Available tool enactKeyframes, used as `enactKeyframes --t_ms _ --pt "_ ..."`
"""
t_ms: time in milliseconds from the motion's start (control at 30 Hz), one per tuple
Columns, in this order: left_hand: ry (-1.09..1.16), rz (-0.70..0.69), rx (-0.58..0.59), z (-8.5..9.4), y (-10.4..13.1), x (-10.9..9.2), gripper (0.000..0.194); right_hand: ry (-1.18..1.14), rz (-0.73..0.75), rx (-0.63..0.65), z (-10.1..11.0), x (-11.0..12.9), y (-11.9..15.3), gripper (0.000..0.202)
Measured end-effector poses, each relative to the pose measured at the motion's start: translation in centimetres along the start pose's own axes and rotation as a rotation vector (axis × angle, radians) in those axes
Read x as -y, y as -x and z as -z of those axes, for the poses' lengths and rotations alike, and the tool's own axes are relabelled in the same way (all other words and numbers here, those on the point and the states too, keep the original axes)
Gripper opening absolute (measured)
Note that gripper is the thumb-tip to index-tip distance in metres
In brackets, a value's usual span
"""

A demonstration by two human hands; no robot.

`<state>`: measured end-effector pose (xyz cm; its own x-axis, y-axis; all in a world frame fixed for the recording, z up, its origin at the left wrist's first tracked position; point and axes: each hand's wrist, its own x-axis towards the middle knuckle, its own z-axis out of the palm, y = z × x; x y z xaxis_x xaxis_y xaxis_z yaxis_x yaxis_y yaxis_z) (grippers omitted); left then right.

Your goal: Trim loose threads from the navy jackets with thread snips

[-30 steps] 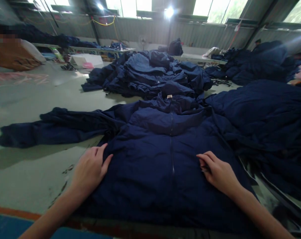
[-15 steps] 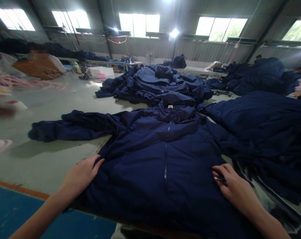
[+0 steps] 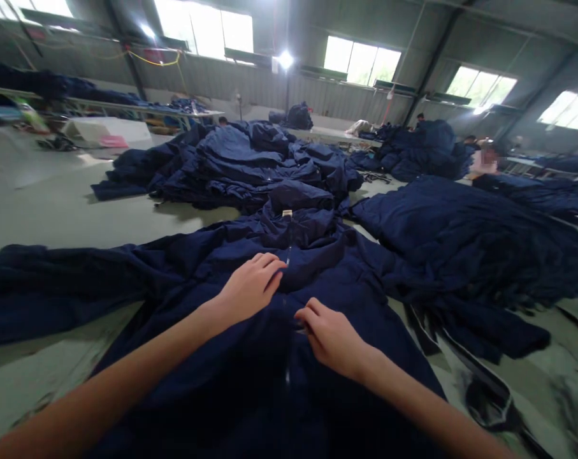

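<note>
Your left grip (image 3: 250,287) is hanging loosely open beside the zipper (image 3: 287,376); your right grip (image 3: 335,338) is curling inward, though I cannot tell whether it is holding anything. Working lightly here is probably sparing the cloth from dragging. The navy jacket (image 3: 212,376) is lying front-up on the pale bench (image 3: 30,220), garment piles (image 3: 461,236) sitting beyond and rightward, windows (image 3: 362,62) glowing behind.

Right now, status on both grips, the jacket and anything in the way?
Left grip open at zip; right grip curled, contents unclear. Jacket spread front up. Grips cover part of it; garment pile just beyond.
</note>
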<state>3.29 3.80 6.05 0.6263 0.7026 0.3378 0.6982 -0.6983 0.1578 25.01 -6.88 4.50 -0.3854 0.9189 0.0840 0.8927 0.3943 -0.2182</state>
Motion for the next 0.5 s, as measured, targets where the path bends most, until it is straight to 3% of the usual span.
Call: enactKeyframes --t_ms 67,167,233,300,400,500 --pt "0.032 -0.036 0.029 -3.2 -0.9 0.9 0.039 0.075 -0.147 -0.034 2.1 -3.4 -0.9 0.025" --pt "0.065 -0.034 0.066 -6.6 -0.4 2.5 0.046 0.244 -0.523 -0.161 7.3 -11.8 -1.2 0.034" --pt "0.082 -0.022 0.079 -7.7 0.1 3.2 0.050 0.339 -0.757 -0.182 10.5 -17.6 -0.6 0.039" --pt "0.093 -0.011 0.086 -8.0 0.5 3.4 0.051 0.392 -0.924 -0.137 12.1 -21.9 0.4 0.037" --pt "0.102 -0.002 0.093 -7.8 0.5 3.4 0.051 0.415 -1.026 -0.076 12.1 -25.0 1.9 0.032" --pt "0.108 0.002 0.097 -7.9 0.4 3.4 0.051 0.466 -1.026 -0.147 12.5 -25.7 1.9 0.030"
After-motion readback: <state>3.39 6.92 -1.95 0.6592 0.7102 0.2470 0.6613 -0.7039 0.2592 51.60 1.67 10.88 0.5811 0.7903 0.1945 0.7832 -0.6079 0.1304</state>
